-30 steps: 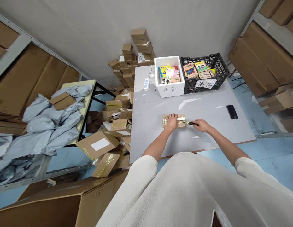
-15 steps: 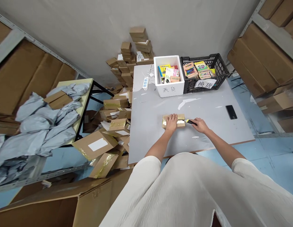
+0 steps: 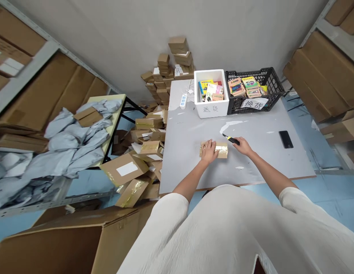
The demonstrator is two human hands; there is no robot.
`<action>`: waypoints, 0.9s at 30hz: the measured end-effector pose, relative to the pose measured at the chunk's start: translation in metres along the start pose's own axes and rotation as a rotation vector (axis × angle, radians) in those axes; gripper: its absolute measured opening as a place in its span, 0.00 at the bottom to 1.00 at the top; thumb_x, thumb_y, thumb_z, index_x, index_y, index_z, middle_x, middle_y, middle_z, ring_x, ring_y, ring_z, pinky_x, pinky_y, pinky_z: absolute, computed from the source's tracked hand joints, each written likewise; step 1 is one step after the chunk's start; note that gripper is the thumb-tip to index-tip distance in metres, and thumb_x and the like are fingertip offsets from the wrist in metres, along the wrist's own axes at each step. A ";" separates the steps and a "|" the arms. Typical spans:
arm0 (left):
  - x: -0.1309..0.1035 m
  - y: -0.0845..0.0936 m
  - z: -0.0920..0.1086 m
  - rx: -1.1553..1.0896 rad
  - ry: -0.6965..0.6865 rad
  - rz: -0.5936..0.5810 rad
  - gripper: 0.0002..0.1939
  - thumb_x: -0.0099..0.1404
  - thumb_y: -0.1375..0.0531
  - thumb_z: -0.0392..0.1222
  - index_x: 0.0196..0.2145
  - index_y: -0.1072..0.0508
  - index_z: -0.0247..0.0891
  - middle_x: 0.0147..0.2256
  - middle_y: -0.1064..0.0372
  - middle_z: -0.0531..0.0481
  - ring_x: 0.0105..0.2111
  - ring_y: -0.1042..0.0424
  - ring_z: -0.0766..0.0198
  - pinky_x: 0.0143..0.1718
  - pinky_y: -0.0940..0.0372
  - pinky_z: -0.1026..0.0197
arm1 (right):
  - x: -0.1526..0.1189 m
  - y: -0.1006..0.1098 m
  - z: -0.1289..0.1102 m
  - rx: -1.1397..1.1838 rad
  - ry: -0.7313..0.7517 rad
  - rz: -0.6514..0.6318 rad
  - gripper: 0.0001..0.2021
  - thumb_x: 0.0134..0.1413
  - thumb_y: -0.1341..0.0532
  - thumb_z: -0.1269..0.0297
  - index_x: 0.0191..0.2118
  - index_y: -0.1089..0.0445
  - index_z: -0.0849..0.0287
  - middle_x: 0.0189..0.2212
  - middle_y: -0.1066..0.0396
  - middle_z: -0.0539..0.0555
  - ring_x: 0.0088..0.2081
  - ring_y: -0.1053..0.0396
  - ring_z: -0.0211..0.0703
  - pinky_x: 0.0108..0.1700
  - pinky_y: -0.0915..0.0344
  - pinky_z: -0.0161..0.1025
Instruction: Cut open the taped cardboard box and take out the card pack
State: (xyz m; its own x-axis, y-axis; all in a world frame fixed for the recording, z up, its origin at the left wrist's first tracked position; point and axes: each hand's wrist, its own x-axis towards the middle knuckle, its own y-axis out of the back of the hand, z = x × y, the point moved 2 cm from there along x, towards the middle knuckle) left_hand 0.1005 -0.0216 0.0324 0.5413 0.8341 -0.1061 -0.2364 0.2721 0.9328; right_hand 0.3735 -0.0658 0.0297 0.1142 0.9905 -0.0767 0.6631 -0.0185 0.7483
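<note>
A small cardboard box [image 3: 223, 153] with shiny tape along its top lies on the grey table [image 3: 188, 131]. Over its left part my left hand [image 3: 209, 152] is laid, fingers bent, gripping it against the tabletop. My right hand [image 3: 242, 146] is closed around the black handle of a yellow-and-black utility knife [image 3: 231, 140]. The knife's tip points left and away from me, above the box's far right corner and apart from the box.
Behind the box stand a white foam box [image 3: 212, 110] and a black plastic crate [image 3: 251, 108], both holding small books. A phone [image 3: 285, 139] lies at the right, a power strip [image 3: 183, 101] at the back left. Cartons [image 3: 124, 167] pile up left of the table.
The utility knife has come off the right end of the box and swung up and away from me. My left hand stays on the box; the camera view has shifted.
</note>
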 end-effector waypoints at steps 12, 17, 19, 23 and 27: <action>-0.037 0.001 -0.026 -0.154 0.480 0.059 0.25 0.74 0.39 0.51 0.63 0.34 0.41 0.64 0.40 0.31 0.62 0.36 0.38 0.58 0.33 0.42 | 0.028 -0.067 -0.061 0.265 -0.032 -0.281 0.17 0.66 0.36 0.55 0.56 0.24 0.55 0.50 0.18 0.55 0.50 0.23 0.50 0.53 0.28 0.43; -0.016 0.000 -0.031 -0.304 0.310 0.097 0.21 0.70 0.37 0.43 0.59 0.31 0.42 0.63 0.40 0.35 0.63 0.36 0.41 0.62 0.33 0.42 | 0.021 -0.063 -0.051 0.301 -0.124 -0.206 0.15 0.63 0.34 0.55 0.52 0.25 0.54 0.49 0.19 0.56 0.49 0.22 0.51 0.53 0.27 0.44; -0.003 0.002 -0.031 -0.347 0.237 0.082 0.20 0.70 0.36 0.43 0.58 0.29 0.43 0.62 0.38 0.37 0.63 0.35 0.43 0.63 0.34 0.42 | 0.015 -0.061 -0.047 0.381 -0.183 -0.216 0.14 0.62 0.33 0.55 0.49 0.27 0.54 0.48 0.20 0.56 0.46 0.21 0.50 0.49 0.26 0.44; 0.016 0.008 -0.019 -0.318 0.129 -0.030 0.22 0.69 0.35 0.48 0.58 0.28 0.43 0.59 0.33 0.39 0.65 0.35 0.44 0.67 0.37 0.45 | 0.005 -0.061 -0.042 0.602 -0.287 -0.308 0.16 0.62 0.32 0.52 0.48 0.32 0.54 0.46 0.21 0.57 0.40 0.20 0.48 0.39 0.26 0.40; 0.013 0.002 0.012 -0.150 0.169 -0.052 0.39 0.66 0.33 0.61 0.68 0.34 0.40 0.66 0.37 0.31 0.71 0.43 0.37 0.74 0.54 0.37 | 0.015 -0.055 -0.038 0.557 -0.260 -0.189 0.17 0.59 0.31 0.49 0.46 0.32 0.53 0.43 0.22 0.55 0.43 0.22 0.48 0.44 0.25 0.42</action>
State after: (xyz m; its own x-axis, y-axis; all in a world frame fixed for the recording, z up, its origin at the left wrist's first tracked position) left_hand 0.1165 -0.0158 0.0366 0.4160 0.8821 -0.2211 -0.3356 0.3750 0.8642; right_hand 0.3104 -0.0443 0.0124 0.0872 0.9194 -0.3835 0.9662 0.0157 0.2573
